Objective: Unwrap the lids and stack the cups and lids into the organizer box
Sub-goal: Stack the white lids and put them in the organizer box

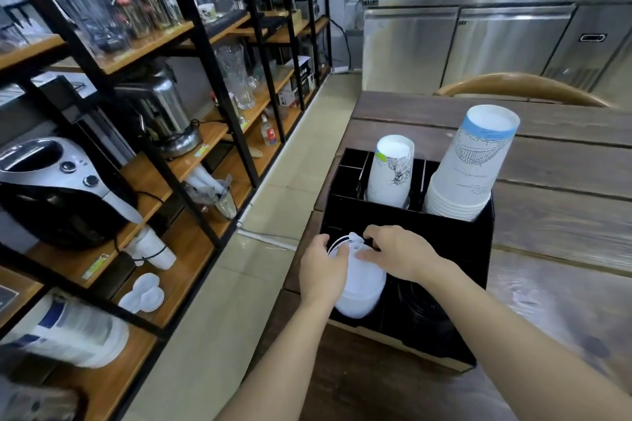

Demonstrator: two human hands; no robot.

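In the head view, a stack of white plastic lids (359, 287) is being settled into the front-left slot of the black organizer box (478, 249), clasped by the left hand (321, 270) and pressed from above by the right hand (400, 255), fingers curled on it. Next, a straight downward seating is judged necessary. Behind, two inverted stacks of smooth, tapered paper cups (468, 167) are held in the rear slots.

White lids (360, 287) in black organizer (478, 249)
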